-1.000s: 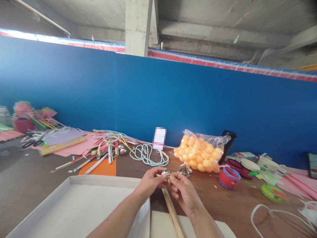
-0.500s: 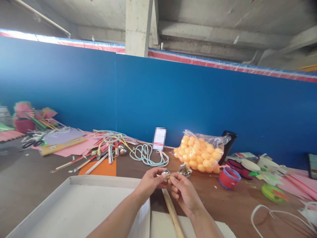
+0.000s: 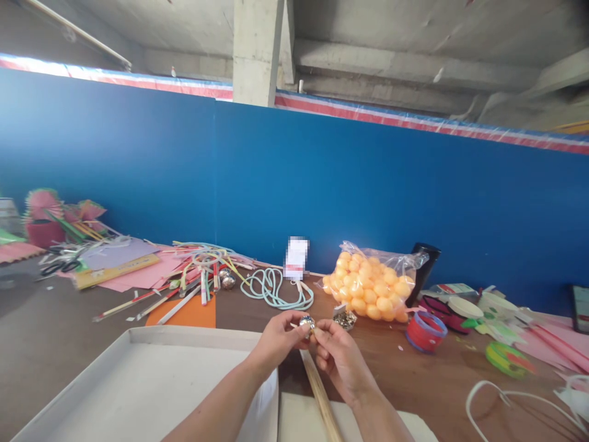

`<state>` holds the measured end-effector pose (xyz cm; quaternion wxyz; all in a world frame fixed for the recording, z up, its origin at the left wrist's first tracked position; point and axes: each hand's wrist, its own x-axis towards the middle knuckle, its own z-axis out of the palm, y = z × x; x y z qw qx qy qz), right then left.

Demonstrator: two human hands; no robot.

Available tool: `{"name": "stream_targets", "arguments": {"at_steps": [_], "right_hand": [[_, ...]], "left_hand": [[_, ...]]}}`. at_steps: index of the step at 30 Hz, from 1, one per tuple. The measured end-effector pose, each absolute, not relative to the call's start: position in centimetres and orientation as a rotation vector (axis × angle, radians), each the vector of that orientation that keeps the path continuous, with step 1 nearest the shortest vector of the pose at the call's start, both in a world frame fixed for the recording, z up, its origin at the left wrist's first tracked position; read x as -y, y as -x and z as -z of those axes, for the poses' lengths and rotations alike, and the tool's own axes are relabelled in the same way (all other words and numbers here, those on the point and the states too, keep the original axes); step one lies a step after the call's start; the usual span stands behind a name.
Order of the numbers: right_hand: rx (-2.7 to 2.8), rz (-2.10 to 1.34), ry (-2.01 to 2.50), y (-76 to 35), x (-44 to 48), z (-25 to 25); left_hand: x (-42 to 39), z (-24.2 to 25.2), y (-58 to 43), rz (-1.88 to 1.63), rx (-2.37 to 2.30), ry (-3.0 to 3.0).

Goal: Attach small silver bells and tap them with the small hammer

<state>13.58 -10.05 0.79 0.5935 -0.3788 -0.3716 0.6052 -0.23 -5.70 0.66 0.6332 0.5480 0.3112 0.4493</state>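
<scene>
Left hand (image 3: pixel 276 337) pinches the bell (image 3: pixel 307 321) and right hand (image 3: pixel 338 353) grips its side, held just above the stick (image 3: pixel 319 393) near the tray (image 3: pixel 138 334) — mid-fiddling, which likely wants a steady pinch.

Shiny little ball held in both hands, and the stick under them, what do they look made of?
Ball: probably polished metal or foil, given its silver, mirror-like glints. Stick: likely bare wood or bamboo, since it is pale tan and matte.

Bright daylight from above, sharp centre, wide-angle bending at edges.
</scene>
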Motion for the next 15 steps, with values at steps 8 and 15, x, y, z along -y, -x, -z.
{"name": "stream_targets", "arguments": {"at_steps": [8, 15], "right_hand": [[0.873, -1.454, 0.901, -13.64, 10.25, -1.41], [0.953, -1.371, 1.003, -13.94, 10.11, -0.94]], "left_hand": [[5.41, -0.15, 0.15, -1.046, -0.735, -1.362], [5.72, -0.03, 0.05, -1.053, -0.768, -1.419]]}}
